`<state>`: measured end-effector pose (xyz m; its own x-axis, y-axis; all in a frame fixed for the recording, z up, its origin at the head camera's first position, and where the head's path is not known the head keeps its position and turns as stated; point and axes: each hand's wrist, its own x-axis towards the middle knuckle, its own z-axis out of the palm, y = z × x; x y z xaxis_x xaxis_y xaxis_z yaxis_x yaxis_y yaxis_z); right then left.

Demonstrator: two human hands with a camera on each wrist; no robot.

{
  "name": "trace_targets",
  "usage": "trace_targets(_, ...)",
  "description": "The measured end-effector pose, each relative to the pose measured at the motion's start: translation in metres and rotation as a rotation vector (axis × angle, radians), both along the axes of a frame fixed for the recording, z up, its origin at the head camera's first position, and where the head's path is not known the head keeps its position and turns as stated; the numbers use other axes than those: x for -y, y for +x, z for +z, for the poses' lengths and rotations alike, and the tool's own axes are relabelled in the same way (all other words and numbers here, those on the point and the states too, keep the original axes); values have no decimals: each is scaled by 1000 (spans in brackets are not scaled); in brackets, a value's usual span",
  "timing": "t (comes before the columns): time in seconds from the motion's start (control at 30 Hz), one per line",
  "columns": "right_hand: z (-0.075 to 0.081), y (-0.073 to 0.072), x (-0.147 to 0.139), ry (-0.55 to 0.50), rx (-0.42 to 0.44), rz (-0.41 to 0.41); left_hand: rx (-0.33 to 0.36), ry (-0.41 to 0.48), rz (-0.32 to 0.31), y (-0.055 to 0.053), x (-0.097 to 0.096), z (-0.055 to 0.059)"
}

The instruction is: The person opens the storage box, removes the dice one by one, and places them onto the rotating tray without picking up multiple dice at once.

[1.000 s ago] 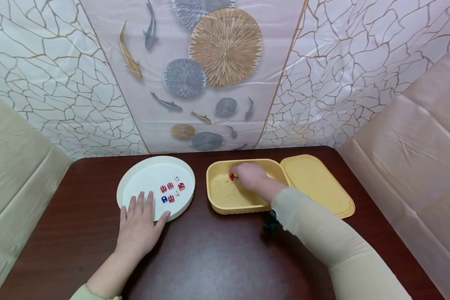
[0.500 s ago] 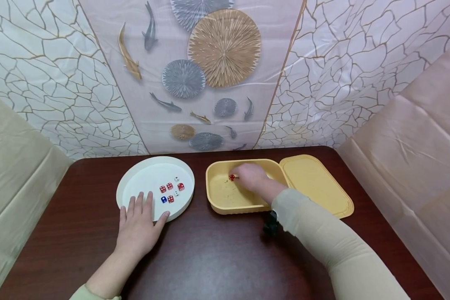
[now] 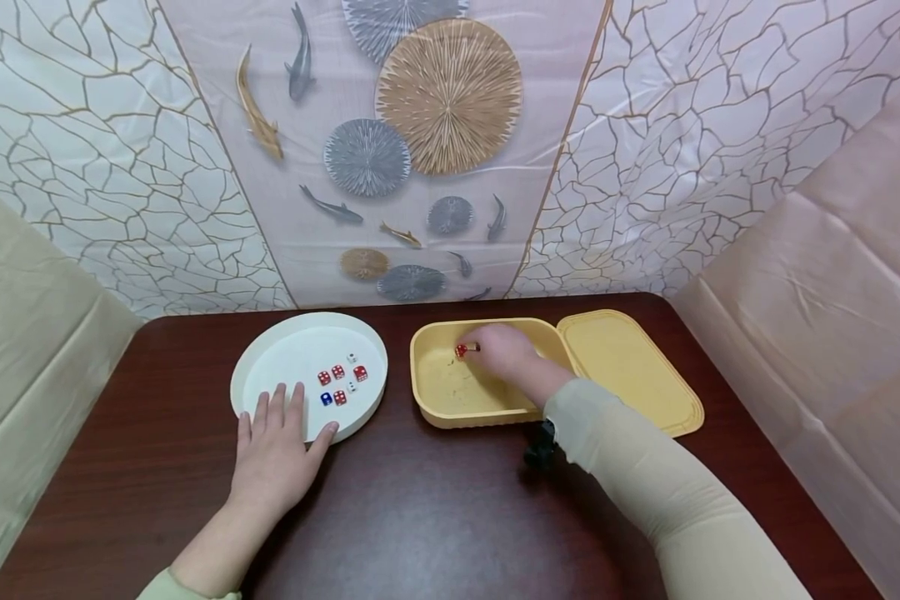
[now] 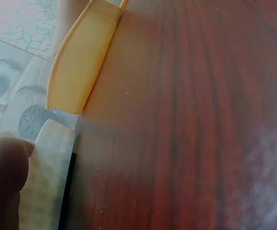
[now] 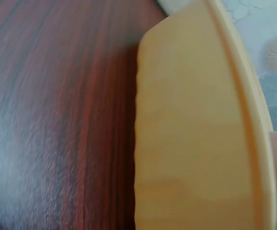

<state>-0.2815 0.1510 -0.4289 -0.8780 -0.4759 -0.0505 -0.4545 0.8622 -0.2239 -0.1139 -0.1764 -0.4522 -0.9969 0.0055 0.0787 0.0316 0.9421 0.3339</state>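
Note:
My left hand (image 3: 270,458) lies with spread, straight fingers over the near rim of a round white tray (image 3: 270,350). To the right of those fingers lie several red dice (image 3: 360,373), white dice (image 3: 352,358) and one blue die (image 3: 326,399). Inside a yellow plastic box (image 3: 438,404), my right hand (image 3: 501,352) grips a thin, tweezers-like tool (image 3: 474,347), mostly hidden by the hand. A red die (image 3: 461,351) is at its tip. The left wrist view catches part of the left hand (image 4: 4,167) beside the tray's wall (image 4: 47,177).
A flat yellow lid (image 3: 637,367) lies right of the box, against its side. Everything stands on a dark reddish-brown table (image 3: 435,517). Patterned cloth (image 3: 450,242) hangs behind its far edge. The box's outer wall (image 5: 191,120) fills much of the right wrist view.
The red die at the tool's tip has shifted slightly up in the head view, and the right hand with it. My left hand stays on the tray; the dice there have not moved.

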Motion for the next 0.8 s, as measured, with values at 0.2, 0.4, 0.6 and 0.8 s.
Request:
trace_targets(0.2,6,0,1,-127,78,-103,-6,8,-3,1,0,1)
trace_targets(0.4,13,0,0,-229,144,-146,-6,12,-2,1,0,1)
trace_targets(0.6,23,2,11,-416,239,-181,-5,15,0,0,1,1)
trace_targets(0.8,30,6,40,-637,356,-184,6,22,0,1,1,1)
